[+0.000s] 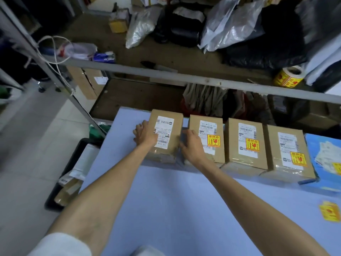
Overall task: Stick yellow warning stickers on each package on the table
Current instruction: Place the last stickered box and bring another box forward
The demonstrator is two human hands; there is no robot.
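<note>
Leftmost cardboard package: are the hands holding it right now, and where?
Yes. The left hand grips the left side of the unstickered brown cardboard package; the right hand presses its right side, in the gap beside the next box.

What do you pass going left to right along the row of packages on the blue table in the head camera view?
Left hand → unstickered cardboard box → right hand → second box with yellow sticker → third stickered box → fourth stickered box → blue package at the frame's edge.
</note>
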